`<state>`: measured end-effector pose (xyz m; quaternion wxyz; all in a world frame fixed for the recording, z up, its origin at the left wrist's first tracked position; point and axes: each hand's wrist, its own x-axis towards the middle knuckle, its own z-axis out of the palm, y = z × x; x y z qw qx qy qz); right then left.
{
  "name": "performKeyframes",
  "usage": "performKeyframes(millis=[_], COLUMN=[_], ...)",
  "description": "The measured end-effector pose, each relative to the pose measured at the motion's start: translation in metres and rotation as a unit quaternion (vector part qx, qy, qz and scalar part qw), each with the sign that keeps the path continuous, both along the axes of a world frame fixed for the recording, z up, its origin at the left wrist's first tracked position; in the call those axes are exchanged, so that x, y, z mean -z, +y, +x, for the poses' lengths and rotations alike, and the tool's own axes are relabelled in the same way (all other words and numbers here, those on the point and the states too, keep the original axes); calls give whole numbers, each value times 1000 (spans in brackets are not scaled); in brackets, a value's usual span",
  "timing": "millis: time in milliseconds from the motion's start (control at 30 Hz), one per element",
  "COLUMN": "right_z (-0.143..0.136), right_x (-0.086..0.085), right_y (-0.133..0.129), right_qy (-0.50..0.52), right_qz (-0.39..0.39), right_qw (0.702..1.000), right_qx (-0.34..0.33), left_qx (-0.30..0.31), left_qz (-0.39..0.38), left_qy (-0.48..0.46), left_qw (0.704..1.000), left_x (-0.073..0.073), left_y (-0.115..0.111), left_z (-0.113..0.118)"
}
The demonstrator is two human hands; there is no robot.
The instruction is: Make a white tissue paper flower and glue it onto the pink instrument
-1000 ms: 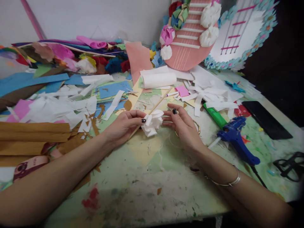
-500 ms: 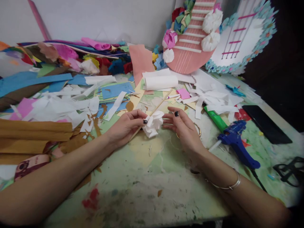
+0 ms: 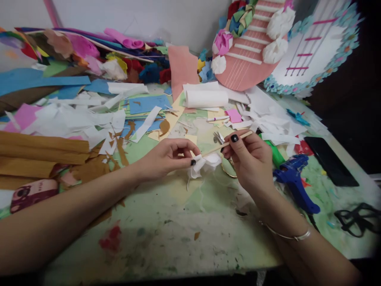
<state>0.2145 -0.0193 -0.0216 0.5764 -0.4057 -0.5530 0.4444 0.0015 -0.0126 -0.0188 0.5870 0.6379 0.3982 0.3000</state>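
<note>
My left hand (image 3: 169,159) pinches the edge of a crumpled white paper piece (image 3: 205,163) above the green table. A thin wooden stick (image 3: 214,148) slants up and to the right from that paper. Its upper part is held between the thumb and fingers of my right hand (image 3: 248,159). The stick's lower end meets the paper beside my left fingertips. A gold ring-shaped object (image 3: 228,170) shows partly beneath my right hand, and a scissor-like metal thing (image 3: 218,137) lies just behind it.
A blue glue gun (image 3: 294,178), a black phone (image 3: 330,161) and black-framed glasses (image 3: 358,218) lie at the right. Paper scraps (image 3: 77,119) and brown crepe paper (image 3: 38,155) cover the left. At the back are a white roll (image 3: 206,98) and decorated guitar shapes (image 3: 250,75).
My right hand has closed on the stick, which now points right from the paper. My left hand has gone from holding stick and paper to pinching the paper's edge. The view has shifted slightly.
</note>
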Motion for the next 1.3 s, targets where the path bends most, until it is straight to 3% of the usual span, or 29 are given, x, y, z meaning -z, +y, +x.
performKeyframes(millis=[433, 633, 800, 1000, 1300], right_z=[-2, -2, 0, -2, -9], right_x=[-2, -3, -2, 0, 11], right_y=[-4, -3, 1, 0, -5], right_qy=[-28, -28, -4, -36, 53], right_qz=[45, 30, 3, -17, -149], right_qw=[999, 999, 1000, 999, 971], right_qx=[11, 25, -12, -1, -179], left_qx=[12, -11, -50, -73, -149], left_qz=[38, 29, -80, -204, -231], left_qy=[8, -7, -67, -190, -223], left_qw=[999, 999, 993, 958, 935], left_x=[0, -3, 2, 14, 16], left_y=[-2, 0, 1, 5, 9], left_z=[-1, 1, 1, 0, -2])
